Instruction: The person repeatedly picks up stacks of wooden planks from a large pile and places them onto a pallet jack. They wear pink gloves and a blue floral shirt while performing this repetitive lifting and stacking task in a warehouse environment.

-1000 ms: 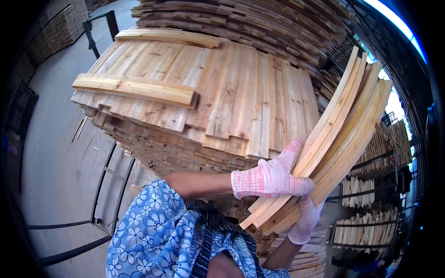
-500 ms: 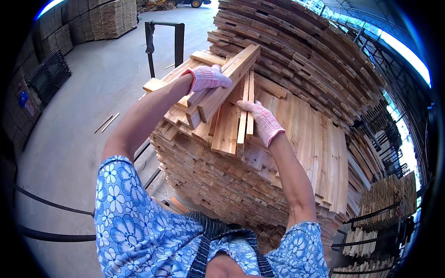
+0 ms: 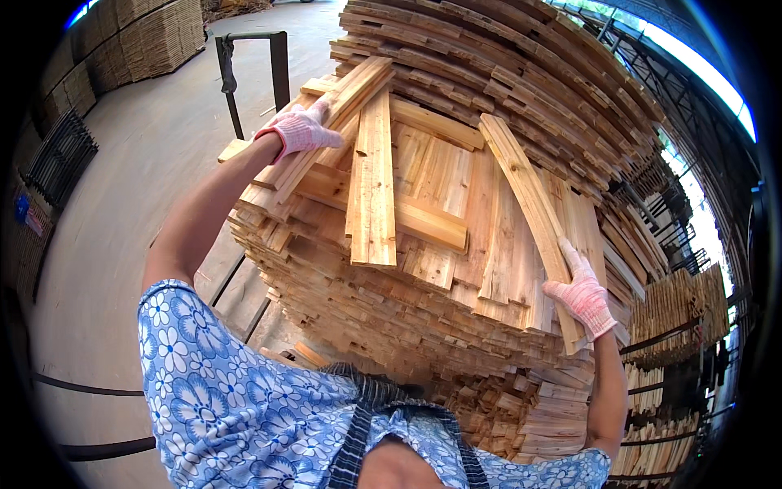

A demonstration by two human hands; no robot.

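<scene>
Two gloved hands work atop the plank stack [image 3: 423,326]: the left hand [image 3: 300,130] wraps its grip around a slat bundle [image 3: 326,122] angled away-right; the right hand [image 3: 580,292] pinches a long slat [image 3: 525,191] whose axis runs away-left.

So the big plank stack [image 3: 423,269] is the anchor: left hand [image 3: 300,130] on a slat bundle [image 3: 326,122] at its top left, right hand [image 3: 580,293] on a long slat [image 3: 525,191] at its right edge. Metal frame [image 3: 252,73] behind-left, another taller pile [image 3: 505,65] behind.
</scene>
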